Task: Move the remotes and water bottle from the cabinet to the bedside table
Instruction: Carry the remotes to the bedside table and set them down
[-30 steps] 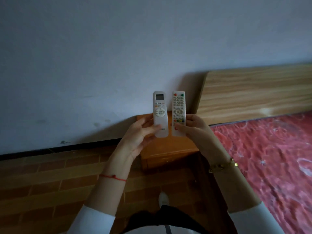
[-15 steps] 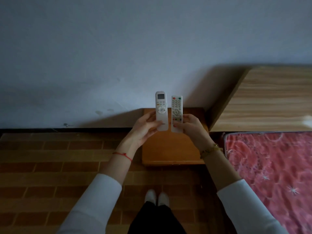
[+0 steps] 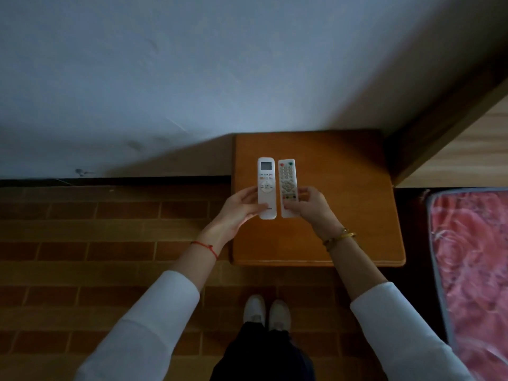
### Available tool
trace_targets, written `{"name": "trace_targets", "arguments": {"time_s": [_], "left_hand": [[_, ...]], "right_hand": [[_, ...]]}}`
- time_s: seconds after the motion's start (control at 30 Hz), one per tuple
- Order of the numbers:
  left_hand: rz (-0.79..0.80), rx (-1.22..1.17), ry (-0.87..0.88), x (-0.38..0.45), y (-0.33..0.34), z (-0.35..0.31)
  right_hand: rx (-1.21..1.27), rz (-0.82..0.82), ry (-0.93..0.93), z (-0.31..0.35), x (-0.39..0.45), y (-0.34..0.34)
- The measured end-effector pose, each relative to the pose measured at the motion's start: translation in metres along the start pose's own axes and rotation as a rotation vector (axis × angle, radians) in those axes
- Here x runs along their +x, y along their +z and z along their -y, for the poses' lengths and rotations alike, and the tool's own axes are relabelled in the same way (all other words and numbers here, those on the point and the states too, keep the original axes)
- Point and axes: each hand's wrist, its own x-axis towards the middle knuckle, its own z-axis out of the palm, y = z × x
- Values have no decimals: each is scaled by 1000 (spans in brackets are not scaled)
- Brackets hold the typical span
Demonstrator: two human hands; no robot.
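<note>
My left hand (image 3: 238, 209) grips the lower end of a white remote with a small screen (image 3: 266, 179). A second white remote with many coloured buttons (image 3: 287, 180) lies parallel beside it, held at its lower end by my right hand (image 3: 310, 205). Both remotes are over the middle of the orange wooden bedside table (image 3: 351, 210), buttons facing up. Whether they touch the tabletop I cannot tell. No water bottle is in view.
The table stands against a pale wall (image 3: 192, 78). A wooden headboard (image 3: 467, 149) rises at the right, with a red patterned mattress (image 3: 472, 257) below it. Brown brick-pattern floor (image 3: 110, 229) stretches to the left, and my white shoes (image 3: 266, 312) are near the table's front edge.
I have stepped closer and the view has tilted down. Both hands have carried the two remotes from in front of the wall to over the bedside table.
</note>
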Motion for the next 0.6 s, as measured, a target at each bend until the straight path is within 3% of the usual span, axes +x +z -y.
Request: {"name": "trace_targets", "arguments": {"time_s": [0.27,0.6], "left_hand": [[-68,233,47,54,-25,40],[-167,468,192,72,-23,47]], "right_hand": [[-190,-110,-62,-44,50,27],[-256,-213,-124,-58,66,40]]}}
